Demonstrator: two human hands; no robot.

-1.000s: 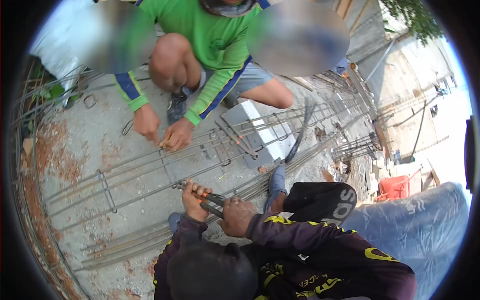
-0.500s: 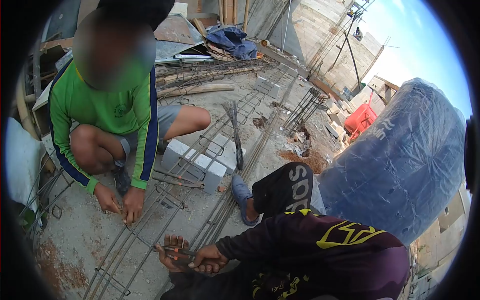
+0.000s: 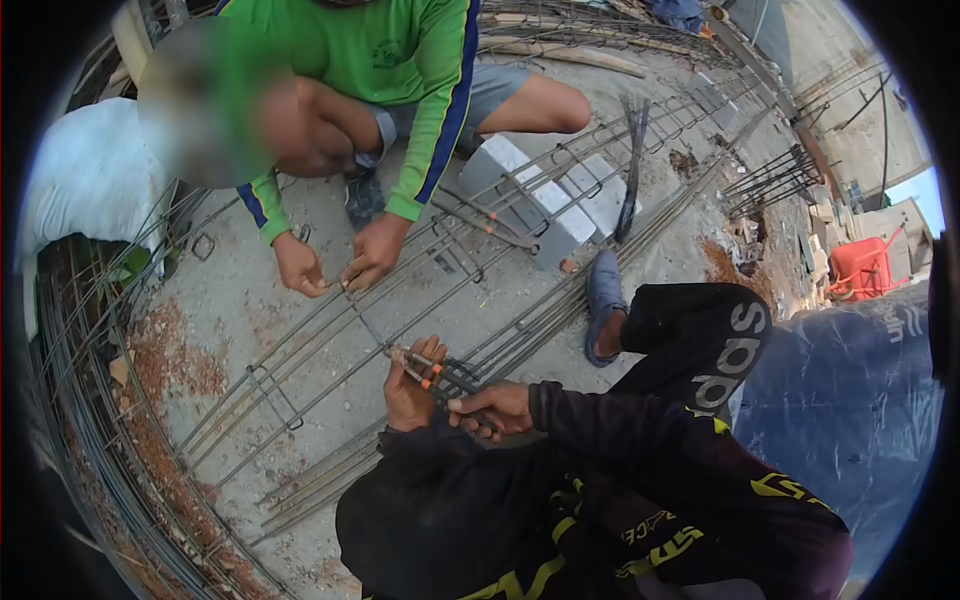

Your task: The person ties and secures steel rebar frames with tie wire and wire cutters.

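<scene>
Pincers (image 3: 455,381) with orange marks on the handles lie across my two hands, tip towards a crossing of the steel rebar cage (image 3: 345,375). My right hand (image 3: 497,410) is closed round their handle ends. My left hand (image 3: 408,392) is palm up at their front part, with thumb and fingers bent about them; its exact hold is partly hidden. Across the cage, a co-worker's hands (image 3: 372,254) pinch at a bar joint, on something too small to make out. A second pair of pincers (image 3: 490,222) rests by the pale blocks (image 3: 565,225).
A bundle of thin black wire (image 3: 632,170) lies on the blocks. Loose rebar (image 3: 530,330) runs beside my sandalled foot (image 3: 603,300). Coiled and bent bars (image 3: 75,390) curve along the left. A blue-wrapped bulk (image 3: 840,400) and a red wheelbarrow (image 3: 862,268) stand right.
My view has tilted down and turned left, so everything sits further right or higher. My hands still have the pincers between them, at the cage's near bar. The co-worker's hands have come slightly apart.
</scene>
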